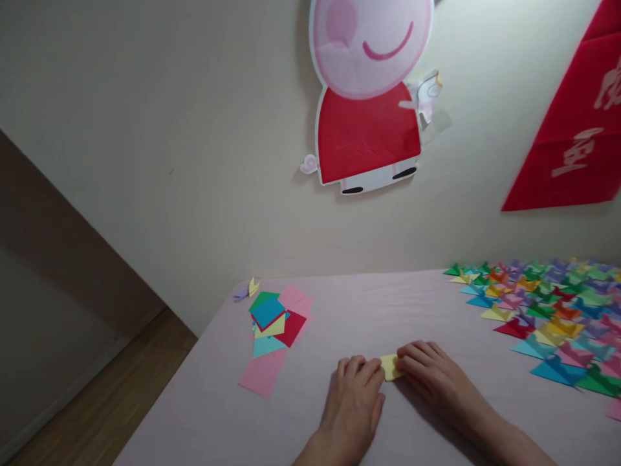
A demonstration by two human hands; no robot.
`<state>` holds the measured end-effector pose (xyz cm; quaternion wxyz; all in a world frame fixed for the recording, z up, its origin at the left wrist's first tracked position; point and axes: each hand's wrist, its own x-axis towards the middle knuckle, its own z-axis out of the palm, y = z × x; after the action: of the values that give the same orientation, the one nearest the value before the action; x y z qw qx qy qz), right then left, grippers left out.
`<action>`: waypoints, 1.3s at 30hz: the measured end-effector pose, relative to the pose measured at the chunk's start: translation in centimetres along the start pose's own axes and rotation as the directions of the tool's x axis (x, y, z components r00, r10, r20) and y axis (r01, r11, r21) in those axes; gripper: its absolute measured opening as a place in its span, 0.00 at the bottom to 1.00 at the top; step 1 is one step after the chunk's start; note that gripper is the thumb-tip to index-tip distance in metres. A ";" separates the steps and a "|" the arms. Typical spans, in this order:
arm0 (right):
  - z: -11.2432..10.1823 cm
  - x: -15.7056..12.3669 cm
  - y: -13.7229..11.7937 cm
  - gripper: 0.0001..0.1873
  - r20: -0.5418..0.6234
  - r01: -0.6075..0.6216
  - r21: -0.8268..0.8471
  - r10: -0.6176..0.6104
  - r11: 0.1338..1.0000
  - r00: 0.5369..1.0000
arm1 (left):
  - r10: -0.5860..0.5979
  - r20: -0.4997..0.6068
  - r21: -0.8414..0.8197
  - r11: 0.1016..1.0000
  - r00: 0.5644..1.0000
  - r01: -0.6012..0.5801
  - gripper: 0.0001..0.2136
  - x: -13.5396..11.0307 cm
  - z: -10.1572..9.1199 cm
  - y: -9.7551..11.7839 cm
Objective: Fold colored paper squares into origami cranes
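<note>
A small pale yellow piece of folded paper (389, 367) lies on the pink-covered table between my two hands. My left hand (352, 401) has its fingers bent together at the paper's left edge, with the thumb tucked low on the near side. On the other side, my right hand (434, 375) covers the right end of the paper, its fingers pressed together over it. The fingertips of both hands partly hide the paper, so its exact folds cannot be made out.
Loose coloured paper squares (269, 314) lie in a pile on the left, near a small yellow and purple folded piece (250, 289). Many folded paper figures (557, 317) stand in rows at right. Behind the table (369, 304) is a wall with a cartoon cutout (369, 133) and red banner (572, 136).
</note>
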<state>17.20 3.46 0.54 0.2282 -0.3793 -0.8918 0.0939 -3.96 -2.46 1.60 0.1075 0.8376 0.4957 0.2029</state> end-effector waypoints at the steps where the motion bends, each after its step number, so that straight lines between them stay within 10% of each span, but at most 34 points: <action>1: -0.2 0.0 0.2 0.09 0.020 -0.008 0.051 0.007 0.999 1.000 | 0.012 0.011 0.029 1.000 1.000 -0.013 0.16 -0.1 0.0 0.0; 13: -1.1 1.5 1.1 0.10 0.148 -0.201 0.372 0.156 0.906 0.977 | 0.105 0.062 0.143 0.983 0.993 -0.113 0.12 0.6 -0.2 0.1; 39: -0.2 2.3 0.2 0.08 0.114 -0.293 0.285 0.271 0.913 0.956 | 0.125 0.087 0.209 0.968 0.988 -0.141 0.18 0.6 0.4 0.3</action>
<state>16.01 5.24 1.39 0.2345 -0.4613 -0.8110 0.2730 -3.29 -2.08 1.47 0.0208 0.8825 0.4532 0.1242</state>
